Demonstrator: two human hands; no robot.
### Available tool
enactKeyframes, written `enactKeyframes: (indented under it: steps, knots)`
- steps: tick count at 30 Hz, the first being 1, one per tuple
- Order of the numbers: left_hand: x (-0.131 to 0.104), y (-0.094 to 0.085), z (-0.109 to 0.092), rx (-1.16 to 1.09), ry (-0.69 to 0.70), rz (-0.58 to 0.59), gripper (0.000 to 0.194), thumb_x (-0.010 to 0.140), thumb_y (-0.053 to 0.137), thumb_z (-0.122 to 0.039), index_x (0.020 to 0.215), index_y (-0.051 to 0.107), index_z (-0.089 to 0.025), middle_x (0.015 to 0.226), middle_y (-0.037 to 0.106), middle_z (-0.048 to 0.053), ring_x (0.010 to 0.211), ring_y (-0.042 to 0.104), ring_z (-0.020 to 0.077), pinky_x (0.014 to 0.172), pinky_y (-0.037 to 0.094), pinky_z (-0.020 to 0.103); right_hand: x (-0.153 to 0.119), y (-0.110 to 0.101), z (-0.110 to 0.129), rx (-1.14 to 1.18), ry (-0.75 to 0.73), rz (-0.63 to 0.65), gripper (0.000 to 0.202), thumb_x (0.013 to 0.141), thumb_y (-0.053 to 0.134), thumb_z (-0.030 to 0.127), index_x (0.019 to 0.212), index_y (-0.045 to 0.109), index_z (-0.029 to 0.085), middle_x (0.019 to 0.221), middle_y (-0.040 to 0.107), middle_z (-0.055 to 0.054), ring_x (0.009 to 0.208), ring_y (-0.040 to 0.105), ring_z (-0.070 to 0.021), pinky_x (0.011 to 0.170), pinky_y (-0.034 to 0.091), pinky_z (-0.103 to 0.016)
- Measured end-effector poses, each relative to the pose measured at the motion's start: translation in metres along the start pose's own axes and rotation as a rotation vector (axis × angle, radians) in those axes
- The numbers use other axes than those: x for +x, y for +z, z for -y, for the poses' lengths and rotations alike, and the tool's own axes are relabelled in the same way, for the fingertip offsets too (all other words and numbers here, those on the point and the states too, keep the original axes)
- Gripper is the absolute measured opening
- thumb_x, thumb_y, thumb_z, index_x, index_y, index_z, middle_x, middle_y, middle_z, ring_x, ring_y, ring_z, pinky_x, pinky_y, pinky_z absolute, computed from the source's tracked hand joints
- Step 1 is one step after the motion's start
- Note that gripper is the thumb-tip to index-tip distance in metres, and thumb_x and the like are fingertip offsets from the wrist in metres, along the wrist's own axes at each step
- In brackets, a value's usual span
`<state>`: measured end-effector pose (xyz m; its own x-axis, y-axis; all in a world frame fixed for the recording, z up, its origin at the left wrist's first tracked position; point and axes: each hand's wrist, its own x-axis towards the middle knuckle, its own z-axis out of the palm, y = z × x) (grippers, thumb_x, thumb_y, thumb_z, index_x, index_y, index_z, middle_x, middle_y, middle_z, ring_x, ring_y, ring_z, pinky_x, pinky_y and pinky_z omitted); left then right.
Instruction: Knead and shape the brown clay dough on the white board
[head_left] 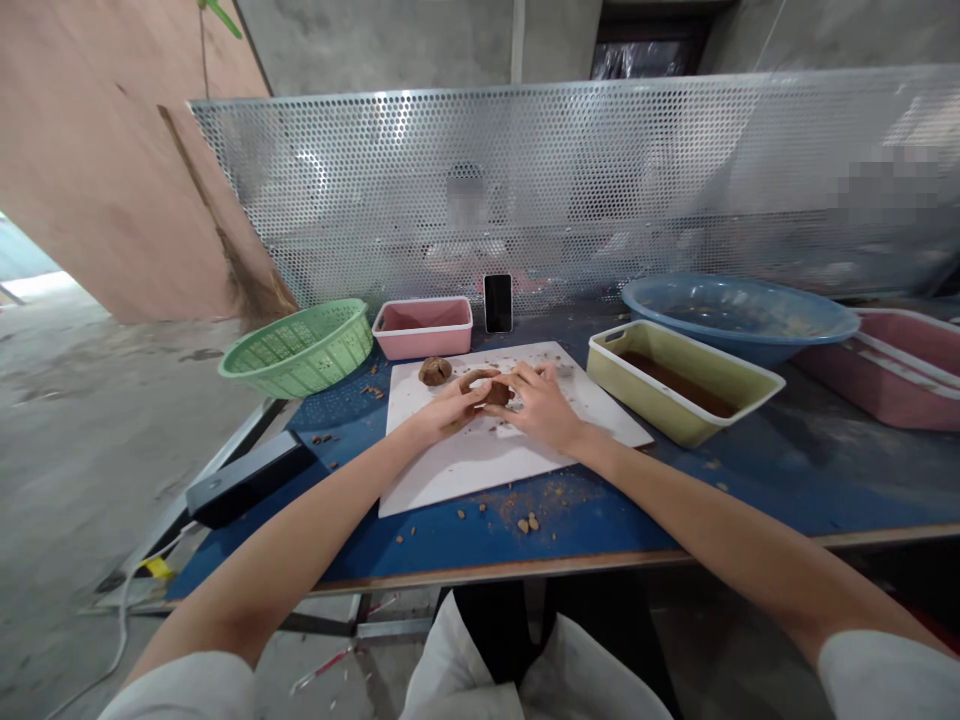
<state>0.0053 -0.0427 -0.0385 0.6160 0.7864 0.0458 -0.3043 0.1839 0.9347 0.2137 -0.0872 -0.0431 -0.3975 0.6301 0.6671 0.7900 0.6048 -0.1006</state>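
Note:
Over the white board [442, 470], my left hand [454, 405] and my right hand [541, 405] hold a brown clay-like lump [497, 393] between them. Fingers curl round it from both sides and partly hide its shape. Just beyond my left hand, a second, rounder brown lump [435, 371] with a dark crack in it rests on the board. Brown crumbs are scattered over the board around my hands.
Left of the board stand a green basket [300, 345] and a dark box [251, 478]. A pink bin [424, 340] and a phone [498, 303] are behind it. At right are a yellow bin with brown liquid [682, 380], a blue basin [739, 310] and pink bins [885, 375].

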Motion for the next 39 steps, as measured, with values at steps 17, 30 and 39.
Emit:
enactKeyframes:
  steps: [17, 30, 39]
  knots:
    - [0.003, -0.008, 0.005, -0.024, 0.015, 0.011, 0.058, 0.080, 0.096, -0.044, 0.128, 0.074, -0.020, 0.122, 0.077, 0.014, 0.113, 0.074, 0.0250, 0.089, 0.061, 0.033, -0.001, 0.001, -0.008, 0.079, 0.067, 0.031, 0.052, 0.107, 0.056, 0.065, 0.139, 0.070, 0.026, 0.115, 0.072, -0.012, 0.104, 0.066, -0.0302, 0.101, 0.037, -0.050]
    - [0.004, -0.008, 0.006, -0.041, 0.016, 0.003, 0.051, 0.085, 0.093, -0.041, 0.127, 0.074, -0.019, 0.125, 0.077, 0.015, 0.118, 0.074, 0.0274, 0.101, 0.060, 0.042, -0.001, 0.001, -0.008, 0.074, 0.061, 0.027, 0.059, 0.107, 0.056, 0.066, 0.150, 0.062, 0.027, 0.120, 0.071, -0.012, 0.108, 0.064, -0.0315, 0.103, 0.037, -0.051]
    - [0.004, -0.005, -0.001, -0.079, -0.015, -0.029, 0.043, 0.084, 0.091, -0.031, 0.122, 0.075, -0.020, 0.123, 0.078, 0.012, 0.110, 0.076, 0.0259, 0.095, 0.061, 0.039, 0.000, 0.002, -0.017, 0.118, 0.142, 0.012, 0.043, 0.110, 0.058, 0.055, 0.137, 0.071, 0.025, 0.119, 0.072, -0.011, 0.110, 0.065, -0.0317, 0.105, 0.040, -0.051]
